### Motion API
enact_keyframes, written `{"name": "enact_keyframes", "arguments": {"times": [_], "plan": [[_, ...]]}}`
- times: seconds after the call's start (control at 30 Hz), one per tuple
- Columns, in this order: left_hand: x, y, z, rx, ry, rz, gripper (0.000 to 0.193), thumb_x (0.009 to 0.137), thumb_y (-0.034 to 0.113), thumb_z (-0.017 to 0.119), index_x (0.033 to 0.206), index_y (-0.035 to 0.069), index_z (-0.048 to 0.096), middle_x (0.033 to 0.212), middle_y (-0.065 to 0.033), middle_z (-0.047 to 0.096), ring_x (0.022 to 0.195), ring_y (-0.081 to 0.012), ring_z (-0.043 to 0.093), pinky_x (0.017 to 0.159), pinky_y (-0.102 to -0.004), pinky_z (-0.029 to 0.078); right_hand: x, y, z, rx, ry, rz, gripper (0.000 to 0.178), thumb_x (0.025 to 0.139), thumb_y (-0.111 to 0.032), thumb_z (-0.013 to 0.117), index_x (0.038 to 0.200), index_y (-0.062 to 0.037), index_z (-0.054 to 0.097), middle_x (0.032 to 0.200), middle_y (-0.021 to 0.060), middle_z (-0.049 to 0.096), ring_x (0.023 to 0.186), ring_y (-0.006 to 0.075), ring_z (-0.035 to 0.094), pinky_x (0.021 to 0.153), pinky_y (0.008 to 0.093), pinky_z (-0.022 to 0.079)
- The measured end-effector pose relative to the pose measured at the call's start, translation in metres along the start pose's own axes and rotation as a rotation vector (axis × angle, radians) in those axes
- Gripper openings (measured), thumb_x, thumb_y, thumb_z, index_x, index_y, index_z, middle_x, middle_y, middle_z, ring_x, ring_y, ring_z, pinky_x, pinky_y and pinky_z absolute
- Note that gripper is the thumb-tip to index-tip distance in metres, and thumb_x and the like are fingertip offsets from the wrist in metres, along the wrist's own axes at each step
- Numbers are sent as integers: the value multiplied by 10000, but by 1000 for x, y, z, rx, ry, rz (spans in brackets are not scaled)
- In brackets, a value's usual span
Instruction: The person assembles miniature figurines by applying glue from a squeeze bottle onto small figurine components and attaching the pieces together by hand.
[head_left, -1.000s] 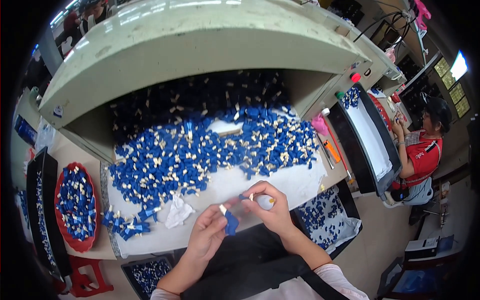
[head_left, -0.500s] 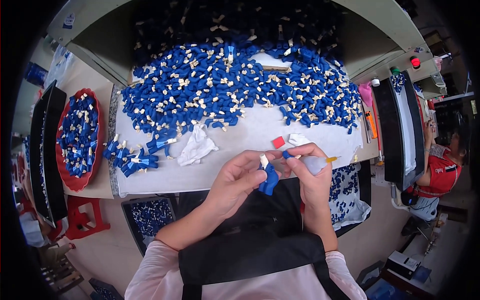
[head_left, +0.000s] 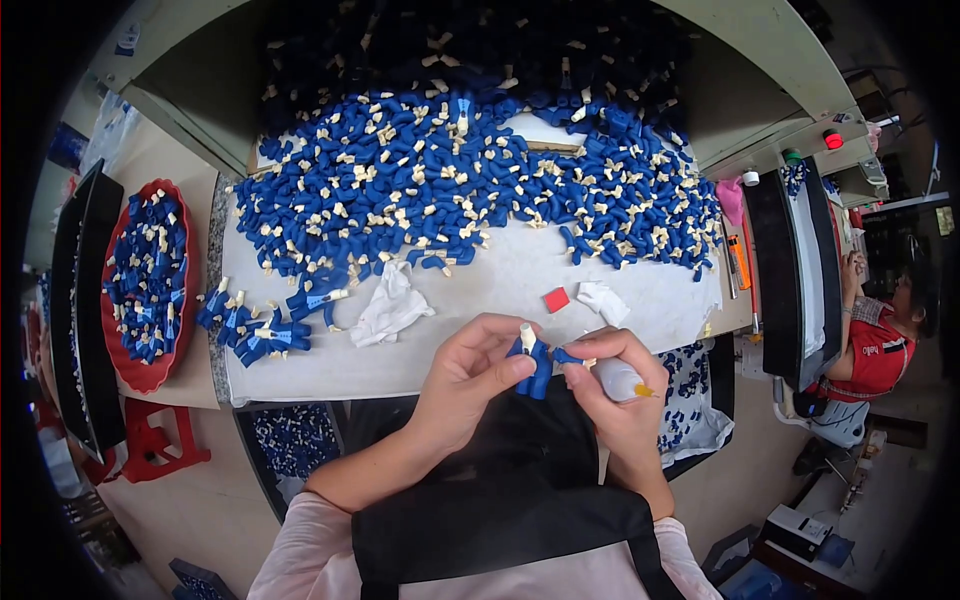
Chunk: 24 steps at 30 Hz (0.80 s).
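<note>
My left hand is closed on a blue doll torso with a cream neck, held upright between thumb and fingers. Pinched in my right hand is a small blue doll arm with a cream end, close beside the torso's right side; whether they touch I cannot tell. The same hand also keeps a translucent squeeze bottle against its fingers, the yellow tip pointing right. Both hands are above the near edge of the white-covered table.
A large heap of blue-and-cream doll parts covers the table's far side. Several joined pieces lie at left, near a red basin. White cloth, a red square and an orange cutter lie around. A co-worker sits at right.
My hands have come down slightly and the doll arm has turned, so its cream end shows at the right. The bottle's tip has swung lower. The whole view has shifted a little.
</note>
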<state>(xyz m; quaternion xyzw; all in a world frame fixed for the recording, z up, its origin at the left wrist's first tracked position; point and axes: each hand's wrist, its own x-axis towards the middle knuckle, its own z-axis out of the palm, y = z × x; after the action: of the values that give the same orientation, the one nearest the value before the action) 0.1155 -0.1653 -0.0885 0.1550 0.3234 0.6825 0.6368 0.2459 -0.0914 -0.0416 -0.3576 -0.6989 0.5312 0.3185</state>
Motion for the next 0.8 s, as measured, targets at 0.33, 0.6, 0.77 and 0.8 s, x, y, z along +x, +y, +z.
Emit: {"name": "enact_keyframes", "arguments": {"times": [0.33,0.6,0.77,0.8], "plan": [[-3,-1,2,47,-17,47,242,767,28,568,995,20,485,988,-43,522,941,-105,481,803,-238,392,-3,-2,-1,-149,-10,-70,137,675,21,621,797,-7,566,725,65,590,655,88,552,581,193,410],[-3,-2,3,78,-18,69,240,769,18,561,996,13,483,982,-44,514,935,-108,482,800,-244,396,-5,1,0,-97,3,-48,136,673,31,615,792,-10,563,726,55,584,654,80,542,580,190,404],[-2,-1,2,94,-32,121,231,772,2,545,994,7,478,1028,-87,520,990,-138,474,826,-257,389,-3,8,-1,38,17,49,110,695,35,597,790,-6,559,731,28,579,665,52,522,592,176,397],[-1,0,4,112,-57,168,227,774,-5,538,992,5,477,1049,-108,521,1011,-151,470,836,-262,387,-3,9,-1,109,4,115,101,705,34,590,794,-3,559,737,22,576,668,43,514,592,170,393]]}}
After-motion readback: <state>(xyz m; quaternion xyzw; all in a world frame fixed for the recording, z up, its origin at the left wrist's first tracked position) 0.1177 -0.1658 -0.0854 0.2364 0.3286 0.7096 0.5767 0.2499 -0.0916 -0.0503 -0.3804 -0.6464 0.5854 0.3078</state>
